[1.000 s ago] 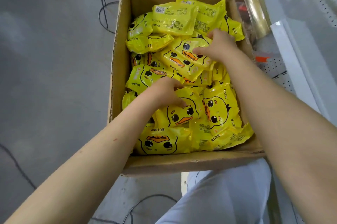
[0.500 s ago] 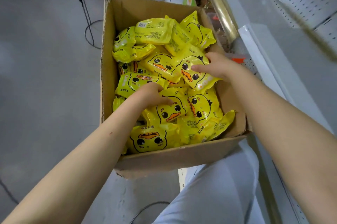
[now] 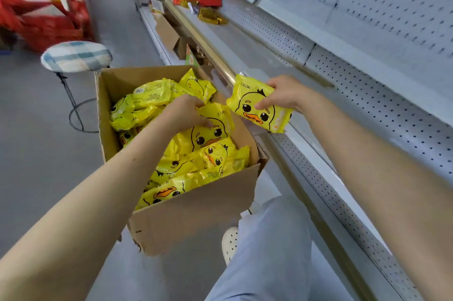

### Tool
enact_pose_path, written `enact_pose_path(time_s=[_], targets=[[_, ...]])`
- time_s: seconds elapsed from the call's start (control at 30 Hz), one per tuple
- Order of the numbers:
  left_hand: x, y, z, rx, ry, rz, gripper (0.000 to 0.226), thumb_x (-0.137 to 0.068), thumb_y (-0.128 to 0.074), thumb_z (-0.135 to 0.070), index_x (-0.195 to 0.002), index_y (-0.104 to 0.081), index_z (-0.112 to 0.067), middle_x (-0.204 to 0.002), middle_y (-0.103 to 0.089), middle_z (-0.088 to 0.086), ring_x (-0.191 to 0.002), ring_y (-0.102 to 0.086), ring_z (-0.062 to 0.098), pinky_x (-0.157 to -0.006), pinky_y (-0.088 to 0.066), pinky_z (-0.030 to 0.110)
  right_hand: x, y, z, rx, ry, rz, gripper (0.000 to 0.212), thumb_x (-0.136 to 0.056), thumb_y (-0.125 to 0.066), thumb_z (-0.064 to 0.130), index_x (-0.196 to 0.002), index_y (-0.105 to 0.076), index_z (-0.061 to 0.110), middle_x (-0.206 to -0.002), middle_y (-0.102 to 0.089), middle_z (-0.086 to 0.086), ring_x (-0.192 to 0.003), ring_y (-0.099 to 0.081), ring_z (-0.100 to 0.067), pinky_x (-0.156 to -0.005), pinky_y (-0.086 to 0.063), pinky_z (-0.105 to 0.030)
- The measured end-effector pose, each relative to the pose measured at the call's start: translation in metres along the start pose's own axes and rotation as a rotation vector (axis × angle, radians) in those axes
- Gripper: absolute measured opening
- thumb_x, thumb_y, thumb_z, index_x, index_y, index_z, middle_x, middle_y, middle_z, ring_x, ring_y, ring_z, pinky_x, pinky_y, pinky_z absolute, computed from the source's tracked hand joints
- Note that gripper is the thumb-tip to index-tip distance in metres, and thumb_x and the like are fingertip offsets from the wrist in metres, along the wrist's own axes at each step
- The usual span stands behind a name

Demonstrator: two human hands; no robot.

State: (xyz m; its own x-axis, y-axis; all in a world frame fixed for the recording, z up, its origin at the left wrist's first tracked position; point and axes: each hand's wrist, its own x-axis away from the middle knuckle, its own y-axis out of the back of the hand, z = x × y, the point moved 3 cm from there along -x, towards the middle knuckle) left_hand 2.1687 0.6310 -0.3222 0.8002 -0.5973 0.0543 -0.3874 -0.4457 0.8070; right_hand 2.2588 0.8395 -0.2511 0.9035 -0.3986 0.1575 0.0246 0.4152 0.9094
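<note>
The right hand (image 3: 284, 93) pinches a duck pack (image 3: 257, 109), long side running 10 to 4 o'clock, nearest the shelf (image 3: 245, 50) at 1 o'clock, while the left hand (image 3: 182, 113) grips another pack (image 3: 213, 130) in the box (image 3: 196, 215).

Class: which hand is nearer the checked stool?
Left. The left hand grips a packet in the box beside the stool; the right hand holds another packet farther right, by the shelf.

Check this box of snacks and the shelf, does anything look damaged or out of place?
The cardboard box is torn and ragged along its near right corner. The duck packets inside lie jumbled at all angles; none looks burst.
</note>
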Motion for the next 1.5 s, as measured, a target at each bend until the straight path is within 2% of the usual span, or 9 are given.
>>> enact_pose_path(time_s=[0.3,0.47,0.57,0.67,0.83,0.93,1.17,1.27,1.5], targets=[[0.020,0.056,-0.149,0.017,-0.365,-0.025,0.045,-0.071,-0.079,-0.039,-0.107,-0.066,-0.016,-0.098,-0.065,0.004,-0.090,-0.058,0.022,-0.077,-0.048,0.032,0.124,0.128,-0.034,0.020,-0.089,-0.259,0.023,-0.066,-0.084,0.031,-0.079,-0.066,0.025,-0.077,-0.064,0.008,-0.068,-0.058,-0.005,-0.054,-0.040,-0.021],[0.034,0.074,-0.238,0.047,-0.562,-0.038,0.030,-0.070,-0.080,-0.041,-0.090,-0.066,-0.024,-0.075,-0.060,-0.010,-0.067,-0.053,0.001,-0.052,-0.038,0.020,0.202,0.196,-0.066,0.015,-0.198,-0.408,0.029,-0.065,-0.085,0.029,-0.088,-0.070,0.020,-0.084,-0.068,0.004,-0.075,-0.065,-0.012,-0.066,-0.052,-0.027],[0.046,0.072,-0.295,0.006,-0.698,0.000,0.029,-0.069,-0.079,-0.045,-0.084,-0.067,-0.023,-0.075,-0.064,-0.007,-0.070,-0.060,0.009,-0.057,-0.045,0.025,0.251,0.228,-0.087,0.020,-0.262,-0.465,0.022,-0.067,-0.082,0.026,-0.083,-0.068,0.022,-0.077,-0.070,0.006,-0.067,-0.069,-0.011,-0.051,-0.047,-0.021],[0.061,0.061,-0.351,-0.034,-0.834,0.060,0.027,-0.071,-0.078,-0.044,-0.086,-0.068,-0.024,-0.077,-0.065,-0.006,-0.071,-0.062,0.011,-0.057,-0.045,0.023,0.297,0.250,-0.108,0.026,-0.323,-0.518,0.022,-0.069,-0.079,0.025,-0.088,-0.067,0.023,-0.077,-0.071,0.005,-0.061,-0.069,-0.009,-0.048,-0.047,-0.020],[0.087,0.029,-0.433,-0.027,-1.044,0.145,0.026,-0.072,-0.078,-0.040,-0.091,-0.069,-0.025,-0.081,-0.063,-0.008,-0.074,-0.060,0.011,-0.065,-0.049,0.026,0.367,0.269,-0.145,0.044,-0.475,-0.574,0.025,-0.068,-0.083,0.028,-0.087,-0.066,0.030,-0.086,-0.070,0.007,-0.075,-0.069,-0.015,-0.064,-0.053,-0.029],[0.103,0.004,-0.472,-0.025,-1.147,0.195,0.027,-0.073,-0.078,-0.038,-0.090,-0.069,-0.020,-0.082,-0.063,-0.004,-0.077,-0.059,0.014,-0.062,-0.046,0.024,0.404,0.274,-0.167,0.063,-0.576,-0.590,0.029,-0.069,-0.083,0.024,-0.094,-0.068,0.021,-0.091,-0.071,0.000,-0.078,-0.070,-0.022,-0.072,-0.058,-0.039],[0.126,-0.049,-0.543,0.040,-1.287,0.296,0.024,-0.074,-0.078,-0.032,-0.095,-0.068,-0.023,-0.083,-0.061,-0.006,-0.080,-0.057,0.014,-0.064,-0.042,0.024,0.470,0.285,-0.216,0.160,-0.762,-0.680,0.030,-0.065,-0.085,0.028,-0.089,-0.069,0.025,-0.086,-0.070,0.005,-0.077,-0.066,-0.015,-0.073,-0.055,-0.034],[0.125,-0.071,-0.567,0.070,-1.301,0.304,0.025,-0.074,-0.078,-0.031,-0.096,-0.071,-0.022,-0.082,-0.062,-0.006,-0.077,-0.058,0.013,-0.060,-0.042,0.023,0.486,0.288,-0.235,0.203,-0.804,-0.696,0.026,-0.064,-0.085,0.031,-0.081,-0.065,0.032,-0.080,-0.065,0.013,-0.076,-0.061,-0.008,-0.063,-0.046,-0.027],[0.119,-0.113,-0.600,-0.001,-1.309,0.291,0.028,-0.074,-0.077,-0.034,-0.097,-0.070,-0.021,-0.074,-0.056,-0.011,-0.074,-0.053,0.012,-0.057,-0.036,0.023,0.488,0.282,-0.280,0.314,-0.888,-0.507,0.027,-0.071,-0.080,0.033,-0.091,-0.065,0.024,-0.088,-0.063,0.006,-0.080,-0.057,-0.015,-0.065,-0.042,-0.028]])
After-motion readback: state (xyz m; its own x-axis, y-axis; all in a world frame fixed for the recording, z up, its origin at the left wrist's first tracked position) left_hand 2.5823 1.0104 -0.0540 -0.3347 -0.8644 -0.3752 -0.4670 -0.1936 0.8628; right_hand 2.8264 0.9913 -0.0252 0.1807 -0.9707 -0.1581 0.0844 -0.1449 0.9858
